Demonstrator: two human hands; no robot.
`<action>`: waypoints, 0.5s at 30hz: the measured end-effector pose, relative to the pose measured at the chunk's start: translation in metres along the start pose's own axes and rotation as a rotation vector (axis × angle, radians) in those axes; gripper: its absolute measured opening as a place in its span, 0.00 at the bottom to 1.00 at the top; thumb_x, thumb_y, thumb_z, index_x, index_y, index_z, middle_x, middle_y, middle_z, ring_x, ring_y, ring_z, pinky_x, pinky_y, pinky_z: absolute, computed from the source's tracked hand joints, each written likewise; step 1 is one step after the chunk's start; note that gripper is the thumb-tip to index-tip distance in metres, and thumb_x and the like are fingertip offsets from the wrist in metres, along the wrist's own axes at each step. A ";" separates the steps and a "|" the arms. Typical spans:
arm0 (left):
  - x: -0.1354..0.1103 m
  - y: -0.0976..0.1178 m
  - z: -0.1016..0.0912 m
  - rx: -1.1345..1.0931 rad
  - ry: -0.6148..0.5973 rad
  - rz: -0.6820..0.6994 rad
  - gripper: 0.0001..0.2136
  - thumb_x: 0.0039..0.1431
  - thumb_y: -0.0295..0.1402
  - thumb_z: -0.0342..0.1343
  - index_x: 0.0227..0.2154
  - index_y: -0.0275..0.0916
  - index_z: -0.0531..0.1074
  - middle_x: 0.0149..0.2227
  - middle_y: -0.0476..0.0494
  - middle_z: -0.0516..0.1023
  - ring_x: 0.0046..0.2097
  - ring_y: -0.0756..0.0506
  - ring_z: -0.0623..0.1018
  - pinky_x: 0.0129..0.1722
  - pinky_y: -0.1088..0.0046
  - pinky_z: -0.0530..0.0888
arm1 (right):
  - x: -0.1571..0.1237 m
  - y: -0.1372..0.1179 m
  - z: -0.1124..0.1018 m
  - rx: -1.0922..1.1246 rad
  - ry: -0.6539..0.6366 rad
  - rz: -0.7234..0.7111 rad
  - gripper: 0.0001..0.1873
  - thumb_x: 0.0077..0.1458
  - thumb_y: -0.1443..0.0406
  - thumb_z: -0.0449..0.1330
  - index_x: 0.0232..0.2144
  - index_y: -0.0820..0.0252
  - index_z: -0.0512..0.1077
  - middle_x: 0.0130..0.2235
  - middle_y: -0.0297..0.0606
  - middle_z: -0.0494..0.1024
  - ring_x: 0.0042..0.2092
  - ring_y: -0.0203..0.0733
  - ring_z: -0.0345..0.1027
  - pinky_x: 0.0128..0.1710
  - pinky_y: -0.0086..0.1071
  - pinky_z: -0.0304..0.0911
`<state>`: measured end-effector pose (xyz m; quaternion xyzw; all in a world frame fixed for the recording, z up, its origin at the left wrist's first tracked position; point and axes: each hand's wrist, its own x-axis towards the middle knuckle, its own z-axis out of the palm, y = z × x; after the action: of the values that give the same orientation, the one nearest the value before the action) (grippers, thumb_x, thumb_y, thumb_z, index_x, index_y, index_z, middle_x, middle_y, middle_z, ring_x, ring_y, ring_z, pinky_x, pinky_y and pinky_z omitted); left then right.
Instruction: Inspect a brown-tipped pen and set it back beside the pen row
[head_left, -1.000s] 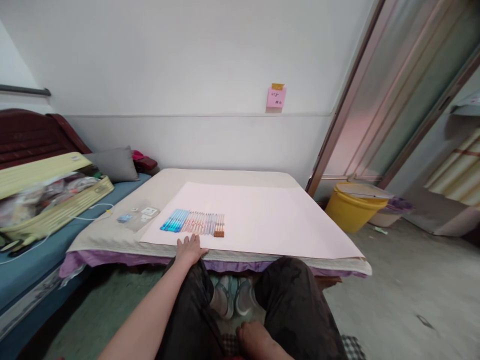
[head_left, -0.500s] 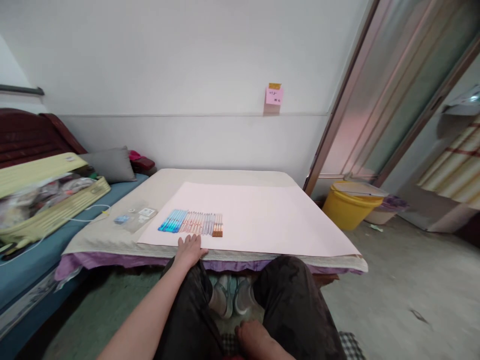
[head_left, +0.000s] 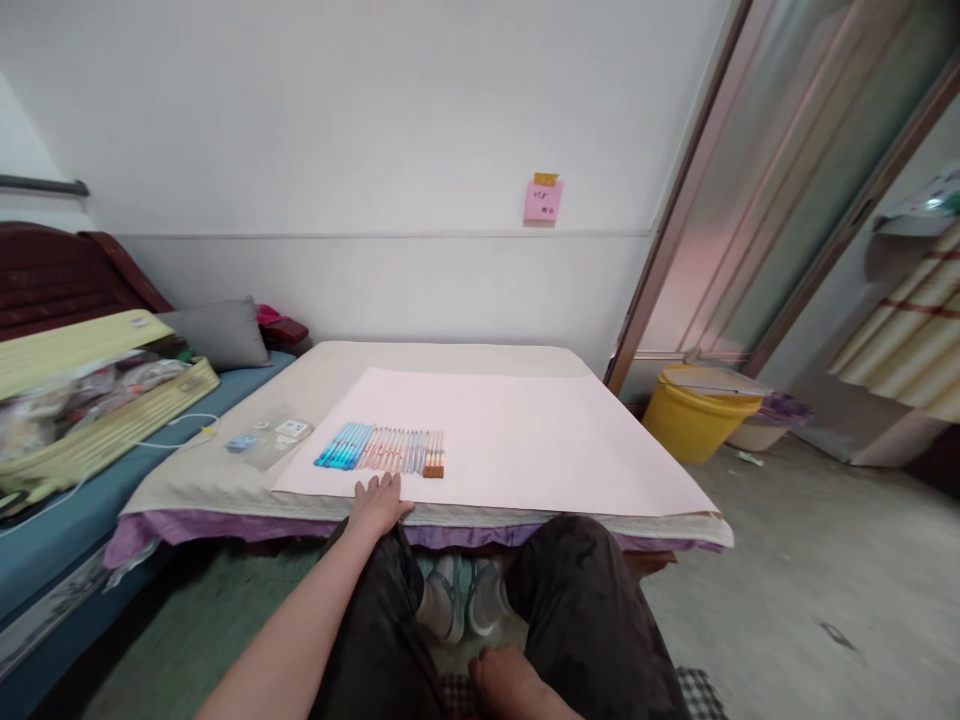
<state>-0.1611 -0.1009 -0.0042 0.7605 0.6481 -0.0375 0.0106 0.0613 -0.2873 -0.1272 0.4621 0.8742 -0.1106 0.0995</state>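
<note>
My left hand (head_left: 379, 503) lies palm down at the near edge of the low table, fingers spread, its fingertips on the large pale pink sheet (head_left: 547, 440). Just beyond those fingertips is a tidy row of pens (head_left: 384, 449), side by side, blue at the left, then reddish and greyish. At the row's right end are a few with brown ends (head_left: 433, 471). My right hand (head_left: 504, 675) hangs low between my knees, fingers curled into a loose fist, with no object showing in it.
Left of the sheet lies a clear plastic bag (head_left: 274, 440) with small items. A blue-covered bed (head_left: 247, 385) holds a grey pillow (head_left: 217, 333) and an open yellow case (head_left: 112, 425). On the floor at right stands a yellow bucket (head_left: 694, 415). A pink note (head_left: 543, 201) hangs on the wall.
The view has shifted very slightly. Both hands and the pens stay where they were.
</note>
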 end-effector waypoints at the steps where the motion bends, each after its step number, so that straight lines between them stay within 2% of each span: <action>1: 0.000 0.000 0.000 0.002 0.004 0.002 0.28 0.55 0.48 0.44 0.56 0.41 0.57 0.56 0.34 0.63 0.55 0.32 0.61 0.51 0.47 0.54 | -0.001 -0.001 -0.003 -0.002 -0.018 0.009 0.12 0.43 0.70 0.58 0.33 0.64 0.77 0.29 0.49 0.80 0.30 0.55 0.74 0.28 0.43 0.69; 5: -0.002 0.001 -0.002 0.013 0.024 0.026 0.27 0.55 0.47 0.44 0.56 0.40 0.57 0.54 0.33 0.64 0.54 0.32 0.62 0.50 0.47 0.55 | -0.004 -0.002 -0.011 -0.002 -0.040 0.021 0.11 0.47 0.69 0.56 0.32 0.62 0.77 0.30 0.49 0.80 0.31 0.54 0.74 0.30 0.42 0.69; 10: -0.006 0.004 -0.005 0.022 0.040 0.103 0.23 0.56 0.47 0.43 0.53 0.43 0.60 0.53 0.36 0.65 0.54 0.36 0.62 0.51 0.53 0.55 | -0.003 -0.003 -0.011 -0.015 -0.060 0.017 0.11 0.47 0.68 0.57 0.35 0.63 0.76 0.31 0.49 0.80 0.33 0.53 0.75 0.32 0.41 0.70; 15: -0.003 0.004 -0.004 0.028 0.013 0.098 0.25 0.56 0.47 0.44 0.54 0.40 0.59 0.52 0.34 0.66 0.53 0.34 0.63 0.49 0.51 0.56 | -0.001 -0.002 -0.006 -0.030 -0.062 0.013 0.10 0.46 0.71 0.57 0.32 0.64 0.76 0.30 0.49 0.79 0.32 0.51 0.75 0.30 0.41 0.70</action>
<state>-0.1572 -0.1045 -0.0005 0.7917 0.6095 -0.0410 -0.0023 0.0600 -0.2873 -0.1209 0.4628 0.8692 -0.1110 0.1340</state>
